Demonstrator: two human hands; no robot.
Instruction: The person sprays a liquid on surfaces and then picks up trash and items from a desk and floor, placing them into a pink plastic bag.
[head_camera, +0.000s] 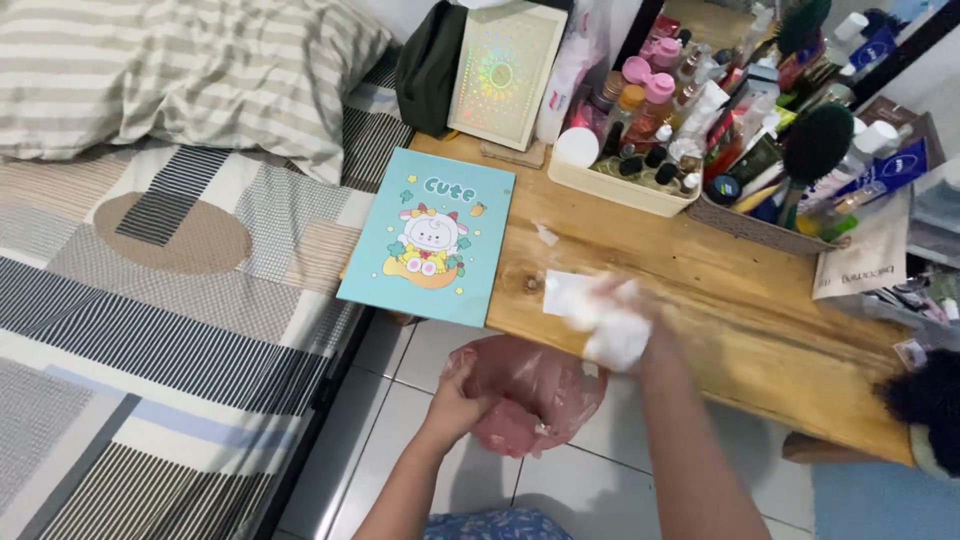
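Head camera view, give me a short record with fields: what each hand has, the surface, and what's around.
left hand: left hand grips a pink plastic bag, held below the table edge
right hand: right hand, blurred, presses a white tissue on the wooden table
on table: blue cartoon booklet, cream tray of bottles, framed panel
beside: bed with patterned sheet, striped pillow
floor: white tiles

The left hand (455, 400) grips a crumpled pink plastic bag (535, 395) below the edge of the long wooden table (700, 300). At its two o'clock, the blurred right hand (625, 305) presses a white tissue wad (600, 315) onto the tabletop. A turquoise cartoon notebook (430, 235) lies at the tissue's nine o'clock.
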